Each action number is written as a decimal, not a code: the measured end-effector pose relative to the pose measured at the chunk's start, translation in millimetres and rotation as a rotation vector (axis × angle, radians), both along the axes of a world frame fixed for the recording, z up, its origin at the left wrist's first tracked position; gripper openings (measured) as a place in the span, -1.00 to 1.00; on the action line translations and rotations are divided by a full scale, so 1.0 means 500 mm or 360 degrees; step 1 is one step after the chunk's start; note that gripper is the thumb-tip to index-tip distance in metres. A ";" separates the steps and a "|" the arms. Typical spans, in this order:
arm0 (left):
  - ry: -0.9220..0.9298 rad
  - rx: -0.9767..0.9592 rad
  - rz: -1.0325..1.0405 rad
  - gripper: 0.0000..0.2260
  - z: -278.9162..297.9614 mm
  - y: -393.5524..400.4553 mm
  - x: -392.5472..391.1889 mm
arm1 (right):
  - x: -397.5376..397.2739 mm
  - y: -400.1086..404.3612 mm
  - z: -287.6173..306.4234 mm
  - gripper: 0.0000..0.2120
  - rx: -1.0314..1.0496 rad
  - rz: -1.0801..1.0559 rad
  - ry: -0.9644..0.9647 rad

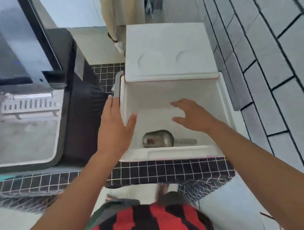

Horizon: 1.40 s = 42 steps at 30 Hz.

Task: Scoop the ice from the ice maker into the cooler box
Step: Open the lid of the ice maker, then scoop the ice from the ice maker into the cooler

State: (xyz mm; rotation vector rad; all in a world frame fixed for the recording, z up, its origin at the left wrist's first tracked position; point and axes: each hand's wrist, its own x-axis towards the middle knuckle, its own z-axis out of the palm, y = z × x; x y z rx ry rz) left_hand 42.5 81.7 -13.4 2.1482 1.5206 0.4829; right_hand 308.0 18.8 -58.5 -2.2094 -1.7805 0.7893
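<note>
A white foam cooler box (222, 100) stands open in front of me on a black-tiled counter. Its lid (169, 50) is pushed back over the far half. A metal scoop (157, 139) lies on the box floor near the front wall, handle pointing right. My left hand (113, 124) hovers flat at the box's left rim, fingers apart, holding nothing. My right hand (191, 114) is spread above the box's inside, above and to the right of the scoop, not touching it. The ice maker (80, 101) stands to the left with its bin (24, 141) open and pale ice inside.
The ice maker's raised lid (12, 43) takes up the upper left. A grey-tiled wall (268, 64) runs close along the cooler's right side. The black-tiled counter edge (168, 170) lies just before me. A person's leg (114, 20) stands behind the counter.
</note>
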 end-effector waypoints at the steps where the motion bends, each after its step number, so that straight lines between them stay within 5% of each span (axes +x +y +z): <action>1: 0.0035 0.0000 0.0005 -0.29 0.002 -0.002 0.002 | 0.010 0.005 -0.009 -0.40 -0.0138 0.0062 0.0006; 13: 0.0139 0.0021 0.0067 -0.31 0.010 -0.008 0.011 | -0.007 0.045 -0.088 -0.46 -0.1008 0.0517 -0.0153; 22: 0.0184 0.0090 -0.0004 -0.34 0.012 -0.009 0.011 | -0.017 0.045 -0.119 -0.84 -0.0895 0.0645 -0.0047; 36: 0.0242 0.0103 -0.0064 -0.37 0.009 -0.007 0.011 | -0.015 0.072 -0.107 -0.87 -0.0654 0.0574 0.0111; 42: 0.0256 0.0104 -0.0077 -0.37 0.009 -0.008 0.010 | -0.004 0.076 -0.063 -0.85 -0.0348 0.0297 0.0134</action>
